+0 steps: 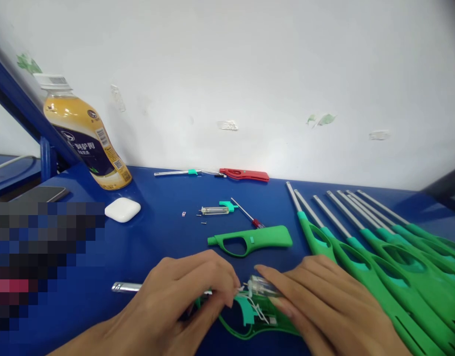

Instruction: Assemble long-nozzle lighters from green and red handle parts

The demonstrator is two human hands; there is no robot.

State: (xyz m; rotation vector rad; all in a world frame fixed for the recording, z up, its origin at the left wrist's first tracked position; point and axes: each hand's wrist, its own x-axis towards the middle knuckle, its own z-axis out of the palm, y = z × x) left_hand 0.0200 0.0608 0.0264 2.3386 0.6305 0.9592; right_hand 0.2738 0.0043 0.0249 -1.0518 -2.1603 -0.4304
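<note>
My left hand (192, 291) is closed in a pinch at the nozzle end of a clear lighter fuel tank (262, 287); the small part between its fingertips is hidden. My right hand (324, 301) grips that tank with thumb and fingers. Beneath both hands lies an opened green lighter housing (246, 334), showing a teal trigger (246, 310) and loose white wire (261, 311). A silver lighter tube (126, 287) sticks out left of my left hand. Just beyond my hands rests a separate green housing half (266, 239).
Several assembled green lighters (379, 267) fan out at the right. A screwdriver (255, 221), another clear tank (214, 210) and tiny screws (203, 223) lie mid-table. Farther back are a red housing (246, 174) and a metal tube (173, 173). A drink bottle (86, 138) and white case (122, 209) stand left.
</note>
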